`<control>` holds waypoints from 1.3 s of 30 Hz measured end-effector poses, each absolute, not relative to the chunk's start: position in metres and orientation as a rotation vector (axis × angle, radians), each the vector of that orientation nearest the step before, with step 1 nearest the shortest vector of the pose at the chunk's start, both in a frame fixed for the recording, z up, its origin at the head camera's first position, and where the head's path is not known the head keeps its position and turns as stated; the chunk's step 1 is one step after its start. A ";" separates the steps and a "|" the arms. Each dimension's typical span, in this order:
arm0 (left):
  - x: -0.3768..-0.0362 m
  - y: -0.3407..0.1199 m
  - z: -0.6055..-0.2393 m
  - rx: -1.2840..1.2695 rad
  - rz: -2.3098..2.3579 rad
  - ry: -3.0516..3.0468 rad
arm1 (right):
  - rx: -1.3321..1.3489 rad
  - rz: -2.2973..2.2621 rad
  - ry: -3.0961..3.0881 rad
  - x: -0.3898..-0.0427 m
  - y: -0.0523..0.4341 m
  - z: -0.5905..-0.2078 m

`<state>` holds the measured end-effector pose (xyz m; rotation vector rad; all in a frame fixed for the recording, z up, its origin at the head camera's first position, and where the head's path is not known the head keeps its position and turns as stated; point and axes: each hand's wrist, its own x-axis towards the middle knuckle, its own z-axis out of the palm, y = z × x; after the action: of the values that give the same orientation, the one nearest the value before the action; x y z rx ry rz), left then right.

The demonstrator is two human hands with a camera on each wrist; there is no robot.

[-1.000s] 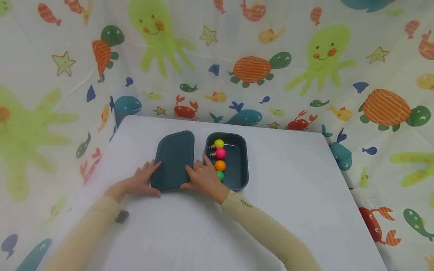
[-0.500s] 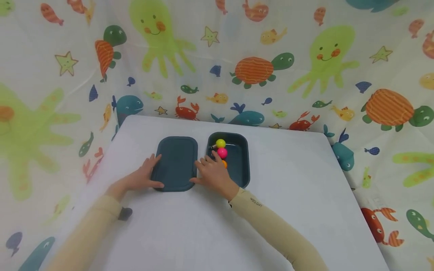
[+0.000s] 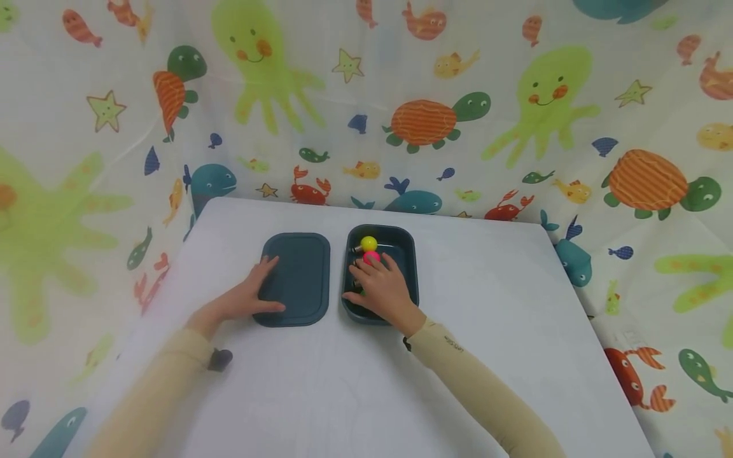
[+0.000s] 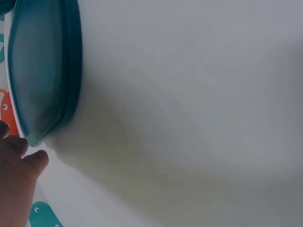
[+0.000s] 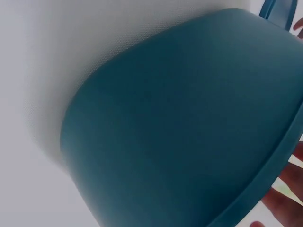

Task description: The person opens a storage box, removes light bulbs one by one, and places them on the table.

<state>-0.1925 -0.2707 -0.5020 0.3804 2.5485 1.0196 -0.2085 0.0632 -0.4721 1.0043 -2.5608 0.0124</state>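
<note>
The right hand [image 3: 385,294] is dipping, fingers loosely spread, into the dark teal plastic tub [image 3: 408,245] at mid-frame, risking knocking the small coloured bulbs [image 3: 369,249] about.

Dark teal rectangular plastic lid [image 3: 294,278], rounded corners, raised rim: lies flat on the table, just left of the box, long sides parallel to it, a narrow gap between.

Dark teal rectangular plastic box [image 3: 404,245], rounded corners, open top: stands upright, holding small coloured bulbs in a row along its left wall. Yellow round bulb [image 3: 369,243] with metal screw base lies farthest back; pink round bulb [image 3: 371,256] lies just in front, touching it. Others are hidden.
</note>
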 end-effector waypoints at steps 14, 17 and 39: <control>-0.206 -0.235 -0.501 0.499 1.071 2.537 | 0.953 0.037 -2.653 -0.214 0.075 -0.470; -0.209 -0.219 -0.500 0.516 1.091 2.538 | 0.879 0.091 -2.761 -0.216 0.080 -0.467; -0.207 -0.140 -0.504 0.618 1.148 2.378 | 0.683 0.333 -2.966 -0.205 0.128 -0.463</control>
<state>-0.2069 -0.1396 -0.5044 0.6181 2.3779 1.1476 -0.2048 0.1282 -0.4630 0.6828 -2.9664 0.3334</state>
